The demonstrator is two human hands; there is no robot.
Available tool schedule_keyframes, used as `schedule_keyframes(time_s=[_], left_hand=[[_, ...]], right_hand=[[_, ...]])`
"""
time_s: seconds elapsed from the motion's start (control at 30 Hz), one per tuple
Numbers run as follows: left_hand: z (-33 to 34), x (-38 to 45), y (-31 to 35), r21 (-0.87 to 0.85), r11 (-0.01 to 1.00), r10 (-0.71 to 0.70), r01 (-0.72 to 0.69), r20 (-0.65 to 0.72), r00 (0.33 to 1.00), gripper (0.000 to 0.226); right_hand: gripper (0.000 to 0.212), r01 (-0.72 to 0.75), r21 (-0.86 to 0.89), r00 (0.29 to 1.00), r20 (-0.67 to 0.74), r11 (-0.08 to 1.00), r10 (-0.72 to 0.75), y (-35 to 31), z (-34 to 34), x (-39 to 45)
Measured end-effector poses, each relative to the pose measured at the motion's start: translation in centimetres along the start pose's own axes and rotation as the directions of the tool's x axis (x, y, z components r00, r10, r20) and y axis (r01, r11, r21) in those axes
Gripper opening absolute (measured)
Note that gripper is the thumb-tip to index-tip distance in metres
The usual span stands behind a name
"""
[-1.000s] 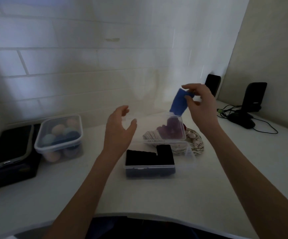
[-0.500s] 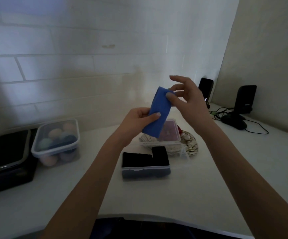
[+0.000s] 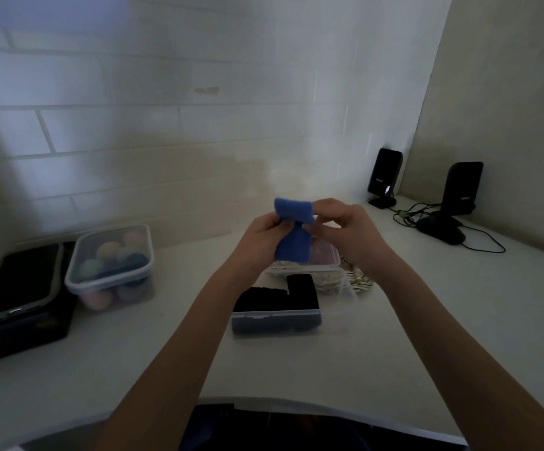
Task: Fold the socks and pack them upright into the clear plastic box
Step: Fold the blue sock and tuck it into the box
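A white countertop (image 3: pixel 394 336) runs to a tiled wall at the far side. At centre on it sits a clear plastic box (image 3: pixel 275 320) holding dark folded socks, with another clear lidded box (image 3: pixel 306 268) just behind. Far left rest a lidded clear tub of pastel balls (image 3: pixel 111 265) and a black case (image 3: pixel 20 307). Far right stand two black speakers (image 3: pixel 384 177) and a black mouse (image 3: pixel 441 230) with cables.

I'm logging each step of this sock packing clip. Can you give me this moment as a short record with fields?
held item: blue sock, in the air above the boxes
left hand: grips the sock's lower part
right hand: pinches the upper end, folding it over
target: clear plastic box, open, holding dark folded socks
behind it: second clear box with a purple item
far left: lidded box of coloured balls
surface: white counter
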State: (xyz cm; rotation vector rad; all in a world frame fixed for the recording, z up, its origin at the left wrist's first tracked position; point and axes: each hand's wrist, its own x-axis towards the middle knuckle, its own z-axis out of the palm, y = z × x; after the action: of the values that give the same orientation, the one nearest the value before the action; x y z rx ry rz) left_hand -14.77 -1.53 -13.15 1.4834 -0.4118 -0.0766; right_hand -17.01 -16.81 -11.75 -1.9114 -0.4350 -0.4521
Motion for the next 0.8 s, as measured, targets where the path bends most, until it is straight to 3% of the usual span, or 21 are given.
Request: schedule_keyframes(time_s=[0.13,0.33,0.47,0.57,0.63,0.7,0.8], left_hand=[[0.0,-0.4,0.2,-0.029,0.998,-0.059,0.061,0.084,0.995,0.034],[-0.1,-0.1,0.2,-0.098,0.993,-0.062,0.067,0.053,0.997,0.034],[0.0,-0.4,0.4,-0.023,0.995,-0.093,0.094,0.036,0.995,0.037],[0.2,-0.2,0.6,-0.157,0.966,-0.202,0.203,0.029,0.979,0.041],[-0.1,-0.2,0.7,-0.229,0.946,-0.199,0.231,0.154,0.968,0.039],[-0.9,-0.4,0.1,-0.111,0.983,-0.116,0.145,0.232,0.966,0.032],[-1.4,-0.6,-0.8,0.105,0.993,0.046,-0.063,0.161,0.986,0.056]], right_hand=[[0.033,0.054,-0.046,0.998,0.016,0.997,-0.053,-0.2,-0.1,-0.3],[0.039,0.065,0.018,0.997,0.042,0.998,-0.065,0.0,-0.3,-0.9],[0.033,0.043,-0.008,0.997,0.061,0.999,-0.043,0.1,-0.2,-0.8],[0.033,0.081,-0.09,0.995,0.061,0.993,-0.076,0.3,-0.1,-0.7],[0.034,0.108,-0.125,0.993,0.056,0.986,-0.102,0.4,0.0,-0.8],[0.035,0.134,-0.149,0.991,0.038,0.98,-0.129,0.6,-0.1,-0.9],[0.036,0.128,-0.166,0.992,0.01,0.978,-0.128,0.4,0.0,-0.9]])
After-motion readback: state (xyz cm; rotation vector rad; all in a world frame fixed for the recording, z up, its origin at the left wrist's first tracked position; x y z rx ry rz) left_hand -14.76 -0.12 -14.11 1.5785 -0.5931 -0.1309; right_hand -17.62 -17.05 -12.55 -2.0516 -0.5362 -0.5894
